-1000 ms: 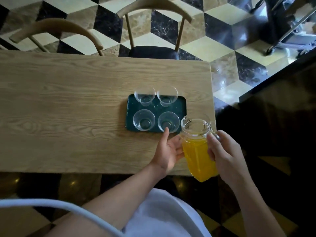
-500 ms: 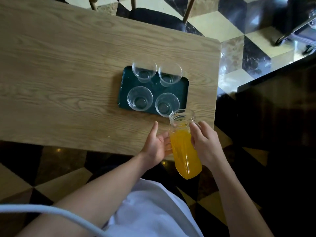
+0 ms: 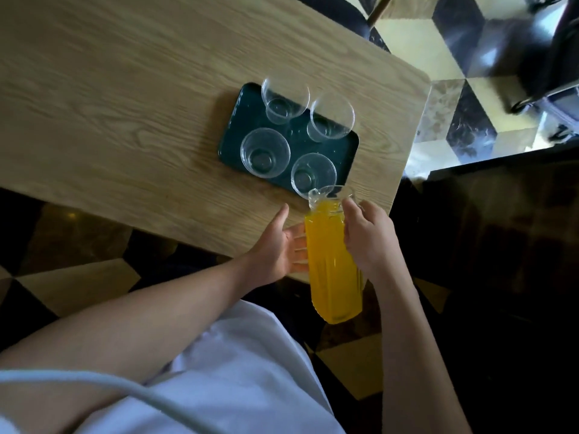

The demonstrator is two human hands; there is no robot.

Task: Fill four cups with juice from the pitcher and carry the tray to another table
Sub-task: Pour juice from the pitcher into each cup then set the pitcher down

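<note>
A dark green tray (image 3: 232, 133) lies near the right end of the wooden table (image 3: 125, 89) and carries four clear cups, all without juice. The near-right cup (image 3: 313, 175) sits just under the spout of a glass pitcher (image 3: 333, 264) full of orange juice. The pitcher is tilted, its mouth at that cup's rim. My right hand (image 3: 369, 238) grips the pitcher's upper right side at the handle. My left hand (image 3: 283, 245) supports the pitcher's left side with straight fingers.
The table's near edge and right corner (image 3: 419, 83) are close to the tray. A dark chair seat (image 3: 341, 10) stands beyond the far edge. A dark counter (image 3: 501, 230) rises at the right over the checkered floor.
The pitcher has tipped further forward and its mouth has reached the near-right cup's rim. Both hands moved with it. The camera has leaned closer and rotated.
</note>
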